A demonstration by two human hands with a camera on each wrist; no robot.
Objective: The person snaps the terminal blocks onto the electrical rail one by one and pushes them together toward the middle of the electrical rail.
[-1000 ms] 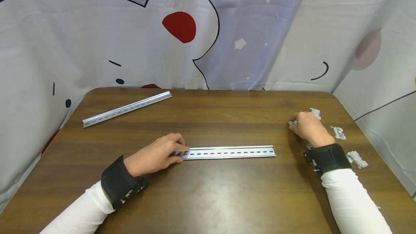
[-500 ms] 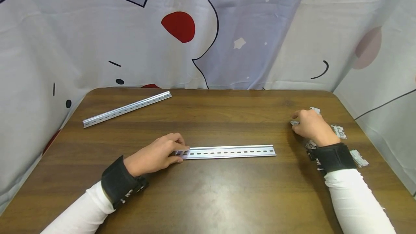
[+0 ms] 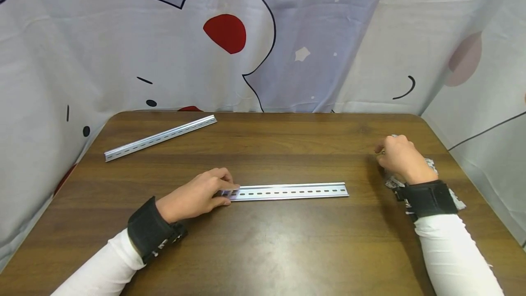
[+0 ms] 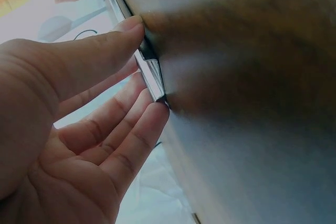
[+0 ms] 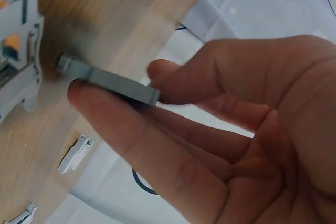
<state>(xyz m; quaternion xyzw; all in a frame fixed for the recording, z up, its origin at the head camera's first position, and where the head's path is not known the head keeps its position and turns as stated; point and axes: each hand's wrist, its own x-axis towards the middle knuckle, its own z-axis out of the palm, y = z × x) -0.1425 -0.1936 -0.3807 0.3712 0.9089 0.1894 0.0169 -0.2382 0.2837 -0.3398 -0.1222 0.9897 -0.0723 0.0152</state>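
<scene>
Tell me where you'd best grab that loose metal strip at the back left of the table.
Probably mid-length, coming from above and pinching its two long edges: the back strip is long and narrow, lying aslant on the table, with both edges exposed. The left hand is nearer, but holds the front strip.

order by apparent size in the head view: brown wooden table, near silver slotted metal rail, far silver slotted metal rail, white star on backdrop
1. Brown wooden table
2. Near rail and far rail: similar; nearness and a covered end make ranking unsure
3. White star
</scene>
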